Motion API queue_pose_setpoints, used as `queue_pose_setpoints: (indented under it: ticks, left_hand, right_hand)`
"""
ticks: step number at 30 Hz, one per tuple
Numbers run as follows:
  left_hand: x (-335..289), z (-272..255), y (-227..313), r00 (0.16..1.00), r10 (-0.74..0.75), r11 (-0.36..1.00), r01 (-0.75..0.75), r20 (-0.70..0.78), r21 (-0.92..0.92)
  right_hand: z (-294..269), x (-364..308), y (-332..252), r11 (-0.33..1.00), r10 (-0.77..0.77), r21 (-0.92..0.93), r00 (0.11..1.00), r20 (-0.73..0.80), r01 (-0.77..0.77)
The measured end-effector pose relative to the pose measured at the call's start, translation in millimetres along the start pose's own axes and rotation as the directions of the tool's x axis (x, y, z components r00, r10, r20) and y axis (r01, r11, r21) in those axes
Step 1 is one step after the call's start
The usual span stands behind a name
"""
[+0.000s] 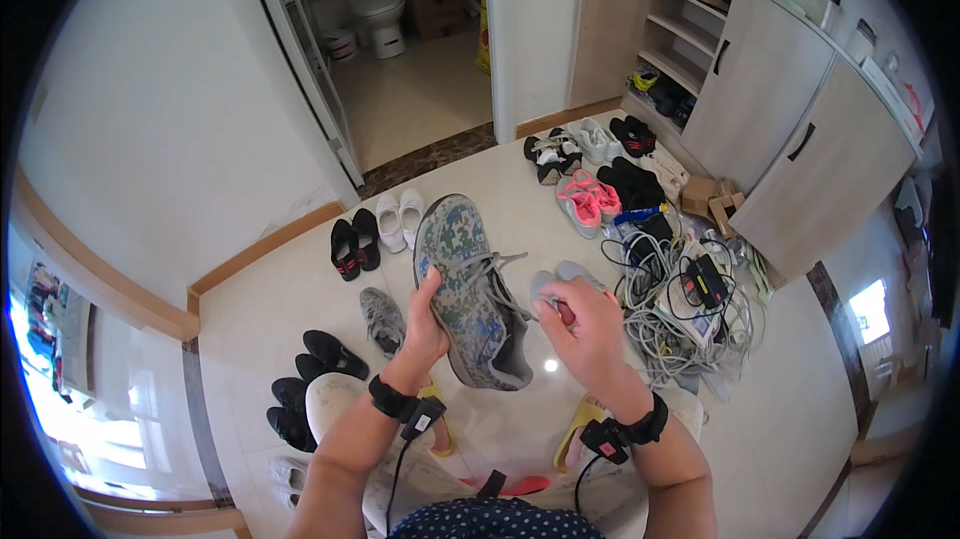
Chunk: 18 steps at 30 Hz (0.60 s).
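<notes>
Held up in front of me is a camouflage sneaker (462, 279) in green, grey and blue, its toe pointing away and its opening toward me. My left hand (425, 327) grips it along the left side, thumb on the upper. At its other side my right hand (585, 334) is closed in a pinch by the opening, on a grey shoelace (522, 313) that runs from the shoe. Another lace end sticks out loose above the tongue. Below the left hand a similar grey patterned sneaker (381, 319) rests on the floor.
Black shoes (335, 354) and white shoes (400, 219) stand on the left. Right of my hands lies a heap of tangled cables (660, 309), with pink-grey sneakers (587, 201) and other shoes beyond. A shoe cabinet (770, 69) lines the right wall; a bathroom doorway (420, 109) opens ahead.
</notes>
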<state>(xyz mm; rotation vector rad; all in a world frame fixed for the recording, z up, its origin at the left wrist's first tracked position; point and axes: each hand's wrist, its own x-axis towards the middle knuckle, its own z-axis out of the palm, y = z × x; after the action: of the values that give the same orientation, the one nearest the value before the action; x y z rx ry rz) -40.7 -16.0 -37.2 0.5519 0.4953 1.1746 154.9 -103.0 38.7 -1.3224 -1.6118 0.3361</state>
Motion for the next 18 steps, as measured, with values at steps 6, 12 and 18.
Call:
queue_pose_setpoints:
  ticks: [6, 12, 18]
  left_hand:
    - [-5, 0, -10, 0.993, 0.098, 0.993, -0.102, 0.072, 0.063]
    - [-2, -5, -13, 0.994, 0.097, 0.991, -0.101, 0.042, 0.086]
    - [3, -7, -11, 0.998, -0.066, 0.997, 0.066, -0.008, 0.042]
  right_hand:
    - [15, -3, 13, 0.941, -0.204, -0.272, 0.979, 0.019, 0.201]
    - [16, -8, 27, 0.909, -0.072, -0.399, 0.988, 0.135, 0.12]
    - [-4, -1, 17, 0.919, 0.126, 0.224, 0.778, 0.615, -0.326]
